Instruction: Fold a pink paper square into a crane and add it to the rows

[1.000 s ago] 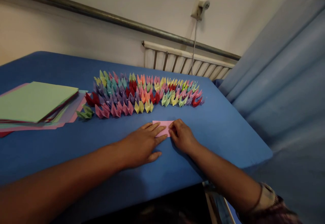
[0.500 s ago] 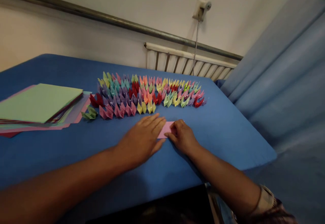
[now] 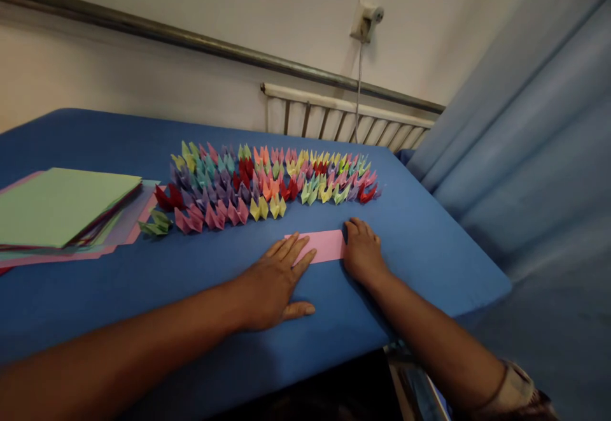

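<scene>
1. Up at head height, one camera, looking from above the near side of the blue table (image 3: 334, 319).
2. It's facing forward and down, clean across to the wall (image 3: 191, 0)!
3. Left hand (image 3: 272, 281), right hand (image 3: 365, 252): close, mid-frame.

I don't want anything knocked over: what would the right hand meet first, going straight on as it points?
Past the pink strip it touches, the right hand would probably meet the pale paper figures; depth makes which one unclear.
</scene>
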`<state>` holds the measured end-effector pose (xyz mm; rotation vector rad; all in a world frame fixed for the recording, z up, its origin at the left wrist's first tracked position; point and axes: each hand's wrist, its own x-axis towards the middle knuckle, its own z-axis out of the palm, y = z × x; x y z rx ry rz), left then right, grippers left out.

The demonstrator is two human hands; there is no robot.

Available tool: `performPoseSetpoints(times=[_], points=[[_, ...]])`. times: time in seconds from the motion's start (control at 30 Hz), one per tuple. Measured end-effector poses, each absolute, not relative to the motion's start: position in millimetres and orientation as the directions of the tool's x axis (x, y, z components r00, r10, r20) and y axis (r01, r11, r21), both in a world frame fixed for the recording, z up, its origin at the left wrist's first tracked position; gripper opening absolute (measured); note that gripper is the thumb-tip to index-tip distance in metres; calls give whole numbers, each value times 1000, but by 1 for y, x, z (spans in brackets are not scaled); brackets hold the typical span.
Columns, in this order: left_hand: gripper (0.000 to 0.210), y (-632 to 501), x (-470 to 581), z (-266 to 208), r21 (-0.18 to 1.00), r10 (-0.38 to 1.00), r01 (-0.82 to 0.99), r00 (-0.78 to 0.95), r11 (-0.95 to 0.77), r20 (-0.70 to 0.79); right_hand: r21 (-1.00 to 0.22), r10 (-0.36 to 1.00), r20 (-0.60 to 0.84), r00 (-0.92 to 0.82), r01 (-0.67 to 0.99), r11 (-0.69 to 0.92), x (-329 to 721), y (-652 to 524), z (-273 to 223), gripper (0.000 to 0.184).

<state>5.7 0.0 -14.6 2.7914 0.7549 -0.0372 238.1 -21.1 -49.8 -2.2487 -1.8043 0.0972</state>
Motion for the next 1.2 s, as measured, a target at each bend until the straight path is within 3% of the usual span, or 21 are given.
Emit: performPoseSetpoints(times=[0.2,0.3,0.37,0.4,0.5,0.63,0.77,0.93,1.07,1.2], points=[[81,2,4,-11,268,476,484,874,-833,-102,-235,967,192,169,964,-122,254,-13,-41,45],[77,2,2,-11,282,474,468,879,-838,-52,-315,989,146,-16,947,61,241,-2,-27,36],[74,3,1,-14,288,481,462,876,-839,-5,-311,985,93,-144,936,166,233,6,-17,25],[70,5,0,-16,293,491,465,871,-836,20,-302,983,68,-172,935,185,231,11,-12,28],[48,12,0,-20,336,531,479,843,-811,81,-272,977,-30,-209,943,194,230,21,-2,45],[27,23,2,-22,418,573,477,808,-773,137,-247,969,-63,-240,944,218,232,25,0,40],[18,27,4,-22,468,612,475,766,-745,197,-259,972,-16,-236,940,224,231,18,-3,40],[17,28,3,-26,479,657,515,729,-711,190,-324,984,-70,-162,937,131,234,8,-2,50],[47,27,4,-27,555,742,551,641,-623,197,-494,955,-92,-281,846,201,240,12,-7,13],[72,28,9,-24,844,875,387,450,-371,179,-813,943,13,-333,546,204,243,21,-19,13]])
